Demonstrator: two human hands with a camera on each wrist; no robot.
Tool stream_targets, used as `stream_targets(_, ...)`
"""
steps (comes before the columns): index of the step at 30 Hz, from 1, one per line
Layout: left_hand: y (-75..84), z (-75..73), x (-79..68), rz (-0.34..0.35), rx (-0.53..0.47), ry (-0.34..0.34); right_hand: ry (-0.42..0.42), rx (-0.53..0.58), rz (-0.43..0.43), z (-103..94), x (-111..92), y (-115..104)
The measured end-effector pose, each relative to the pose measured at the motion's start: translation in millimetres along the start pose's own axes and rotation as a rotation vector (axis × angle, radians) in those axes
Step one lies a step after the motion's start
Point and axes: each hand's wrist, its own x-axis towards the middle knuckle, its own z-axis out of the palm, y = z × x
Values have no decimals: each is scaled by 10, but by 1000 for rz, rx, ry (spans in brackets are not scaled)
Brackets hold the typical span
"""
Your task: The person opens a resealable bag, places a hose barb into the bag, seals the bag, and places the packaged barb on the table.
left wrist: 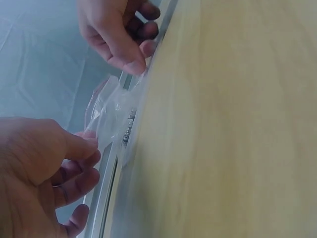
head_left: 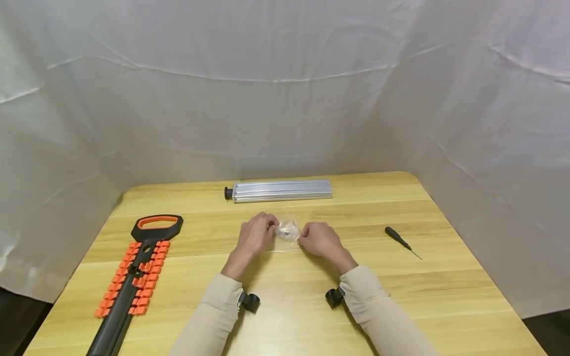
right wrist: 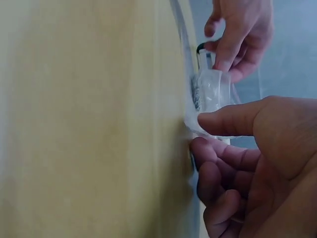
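Note:
A clear plastic bag (head_left: pixel 288 230) lies near the middle of the wooden table, between both hands. Small metal parts that look like screws (left wrist: pixel 130 125) show through its film in the left wrist view. My left hand (head_left: pixel 257 231) pinches the bag's left side between thumb and forefinger. On the opposite side, my right hand (head_left: pixel 319 238) pinches the bag's edge with thumb and forefinger, as the right wrist view shows; its other fingers (right wrist: pixel 221 206) curl loosely beneath.
Behind the bag lies an aluminium profile (head_left: pixel 282 191) with a black knob at its left end. To the right is a black screwdriver (head_left: pixel 398 238). A black tool with a looped handle (head_left: pixel 157 227) and orange clips (head_left: pixel 147 284) lies at left. White curtains (head_left: pixel 267 118) surround the table.

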Motion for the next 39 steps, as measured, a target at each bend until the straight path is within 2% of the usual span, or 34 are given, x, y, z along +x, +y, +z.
stream_targets(11,-24,-28,-13,15,-19,-12,8,-1,-18,52,-154,-69)
stream_targets(15,-29,-64,-14,35,-61,-2,14,16,-34,49,-189,-59)
stream_targets(20,-27,-140,-15,40,-152,9,26,35,-69,56,-199,-24)
stream_targets(31,45,-346,-47,15,-255,30,32,61,-133,73,-179,66)
stream_targets(39,69,-479,-55,56,-288,72,15,90,-146,65,-191,83)
